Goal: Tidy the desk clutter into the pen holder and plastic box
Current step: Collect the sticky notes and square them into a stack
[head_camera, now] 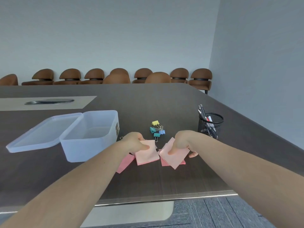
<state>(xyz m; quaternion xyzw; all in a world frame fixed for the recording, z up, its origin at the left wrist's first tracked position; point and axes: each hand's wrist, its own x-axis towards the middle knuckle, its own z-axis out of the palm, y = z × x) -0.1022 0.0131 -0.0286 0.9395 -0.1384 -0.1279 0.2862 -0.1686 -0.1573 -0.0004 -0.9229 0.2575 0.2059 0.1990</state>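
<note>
Pink sticky notes lie in loose piles near the table's front. My left hand (134, 142) grips one pale pink stack (147, 155), thumb on top. My right hand (182, 142) pinches another pale pink stack (176, 157). Darker pink notes (124, 163) lie under and beside both stacks. Several binder clips (157, 129), yellow, teal and blue, sit just beyond my hands. The clear plastic box (88, 145) stands open to the left, with nothing in it. A black mesh pen holder (210, 127) with pens in it stands to the right.
The box's lid (41, 134) lies flat against its left side. A grey inlay with a dark oval cover (49, 102) is at the back left. The table's front edge (164, 199) runs close below my arms. Brown chairs (141, 76) line the far wall.
</note>
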